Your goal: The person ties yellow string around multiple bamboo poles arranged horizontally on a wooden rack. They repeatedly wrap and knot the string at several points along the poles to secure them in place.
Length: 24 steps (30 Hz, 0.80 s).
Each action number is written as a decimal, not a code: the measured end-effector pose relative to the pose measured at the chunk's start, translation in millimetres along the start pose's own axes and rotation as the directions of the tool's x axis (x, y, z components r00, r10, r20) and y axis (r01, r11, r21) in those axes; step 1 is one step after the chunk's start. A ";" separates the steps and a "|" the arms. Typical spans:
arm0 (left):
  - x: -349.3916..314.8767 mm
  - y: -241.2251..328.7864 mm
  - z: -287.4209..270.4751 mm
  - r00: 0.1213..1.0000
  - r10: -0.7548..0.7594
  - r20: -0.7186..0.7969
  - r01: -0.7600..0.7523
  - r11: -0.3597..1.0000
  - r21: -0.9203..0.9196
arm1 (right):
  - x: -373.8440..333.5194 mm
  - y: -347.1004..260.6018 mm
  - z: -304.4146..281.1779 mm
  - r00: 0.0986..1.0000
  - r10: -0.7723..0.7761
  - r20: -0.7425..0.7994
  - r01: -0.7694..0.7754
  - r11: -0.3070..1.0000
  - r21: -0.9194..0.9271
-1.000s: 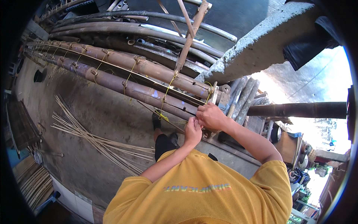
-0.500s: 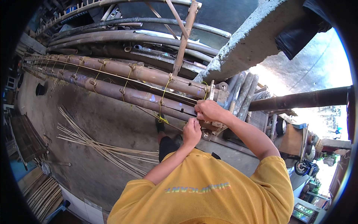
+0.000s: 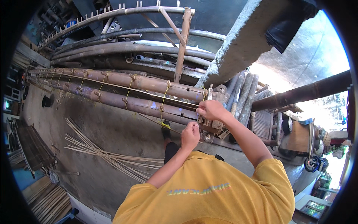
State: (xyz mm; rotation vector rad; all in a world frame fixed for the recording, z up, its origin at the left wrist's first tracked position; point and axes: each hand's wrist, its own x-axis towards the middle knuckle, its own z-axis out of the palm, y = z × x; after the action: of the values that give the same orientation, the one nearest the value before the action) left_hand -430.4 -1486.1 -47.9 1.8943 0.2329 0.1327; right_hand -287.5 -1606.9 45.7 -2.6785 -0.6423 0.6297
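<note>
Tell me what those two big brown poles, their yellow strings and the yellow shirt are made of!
The two big brown poles look like bamboo, smooth and slightly shiny: they're round, with dark splits along them. The yellow strings are bright, perhaps plastic, too thin to judge the finish. The yellow shirt looks like soft, dull cloth, perhaps cotton: it drapes.

Strips (image 3: 100, 152) lie on the floor (image 3: 123, 132) before the bamboo poles (image 3: 143, 106).

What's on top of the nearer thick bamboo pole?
Along the pole: pegs, yellow cords. Whatever the right hand covers near the pole's right end can't be seen.
</note>
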 end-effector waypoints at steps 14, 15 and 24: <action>26.5 3.0 -13.5 0.995 0.025 0.096 -0.042 0.983 0.177 | -14.6 -3.0 42.3 0.951 0.287 -0.114 -0.205 0.864 0.461; 31.3 -4.3 -10.8 0.993 0.060 0.101 -0.077 0.981 0.179 | -12.7 5.5 48.6 0.952 0.278 -0.125 -0.181 0.844 0.504; 115.7 40.8 -48.3 0.831 0.467 0.302 -0.517 0.849 0.111 | -49.0 0.6 6.7 0.922 0.387 0.031 -0.074 0.097 0.993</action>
State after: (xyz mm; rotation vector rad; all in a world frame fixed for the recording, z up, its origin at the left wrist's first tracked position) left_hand -323.8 -1428.3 3.9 2.1015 -0.4545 0.2106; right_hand -329.8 -1630.0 56.5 -1.4219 0.3234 0.4867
